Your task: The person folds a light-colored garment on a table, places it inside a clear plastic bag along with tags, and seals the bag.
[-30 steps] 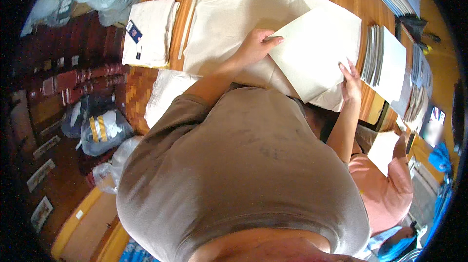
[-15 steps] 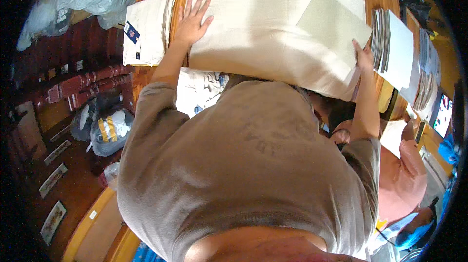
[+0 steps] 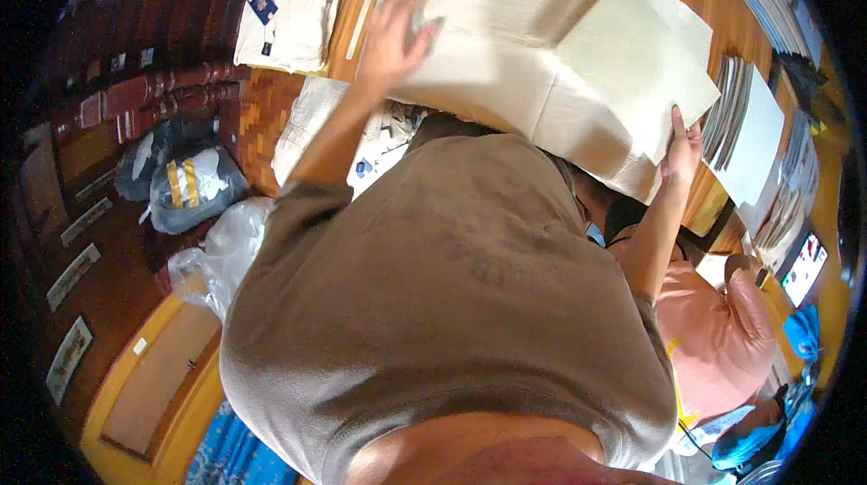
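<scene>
A cream cloth (image 3: 488, 60) lies spread over the wooden table in front of me, its near part hanging over the edge by my body. On its right half rests a flat, pale sheet of card (image 3: 646, 51). My right hand (image 3: 684, 149) grips the card's right edge, thumb on top and the other fingers mostly hidden. My left hand (image 3: 395, 44) is at the cloth's left edge, its fingers apart and smeared by motion, with nothing in it. Whether it touches the cloth, I cannot tell.
Left of the cloth lies a folded cream garment (image 3: 298, 6) with a navy tag (image 3: 262, 3). A stack of card sheets (image 3: 745, 128) stands at the right. Beyond it is a lit screen (image 3: 804, 270). A person in a pink top (image 3: 713, 331) is close on my right.
My left hand has lifted from lying flat on the cloth and is moving. My right hand keeps its hold at the card's edge. The whole view has shifted and turned slightly.
</scene>
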{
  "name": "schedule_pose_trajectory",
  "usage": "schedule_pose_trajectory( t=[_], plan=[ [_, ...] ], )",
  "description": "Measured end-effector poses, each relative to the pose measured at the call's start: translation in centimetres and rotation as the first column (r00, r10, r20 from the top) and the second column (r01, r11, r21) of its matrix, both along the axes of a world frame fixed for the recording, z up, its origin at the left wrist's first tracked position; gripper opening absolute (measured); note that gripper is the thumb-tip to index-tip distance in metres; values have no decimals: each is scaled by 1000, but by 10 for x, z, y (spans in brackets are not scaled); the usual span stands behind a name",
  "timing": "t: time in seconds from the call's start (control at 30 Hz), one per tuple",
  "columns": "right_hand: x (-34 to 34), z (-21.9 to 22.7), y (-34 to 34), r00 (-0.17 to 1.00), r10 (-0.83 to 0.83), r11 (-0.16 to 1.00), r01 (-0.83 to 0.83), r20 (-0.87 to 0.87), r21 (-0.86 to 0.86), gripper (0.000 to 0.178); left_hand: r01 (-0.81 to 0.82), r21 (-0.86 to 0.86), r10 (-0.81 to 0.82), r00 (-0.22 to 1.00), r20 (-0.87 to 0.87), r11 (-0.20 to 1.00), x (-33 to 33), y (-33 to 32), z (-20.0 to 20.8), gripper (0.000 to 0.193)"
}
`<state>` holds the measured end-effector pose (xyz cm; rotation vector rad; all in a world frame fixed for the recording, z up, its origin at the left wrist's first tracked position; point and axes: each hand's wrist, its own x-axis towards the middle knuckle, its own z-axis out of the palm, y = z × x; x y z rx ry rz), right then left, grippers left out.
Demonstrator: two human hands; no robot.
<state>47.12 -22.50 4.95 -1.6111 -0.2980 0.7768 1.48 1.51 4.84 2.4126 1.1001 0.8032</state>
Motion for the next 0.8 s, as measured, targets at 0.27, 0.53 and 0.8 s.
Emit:
schedule_pose_trajectory(
  t=[0.27, 0.53, 0.8],
  plan=[
    [-178, -11, 94, 941, 336, 942, -336, -28, 27, 27, 77, -939, 665, 687, 293, 334, -16, -78, -15, 26],
    [-226, -18, 139, 897, 415, 909, -402, 150, -111, 20, -148, -943, 514, 857, 28, 297, -77, -26, -19, 39],
    [-238, -17, 136, 914, 385, 921, -370, 127, -123, 21, -207, -868, 512, 857, 62, 451, -87, -21, -16, 35]
  ],
)
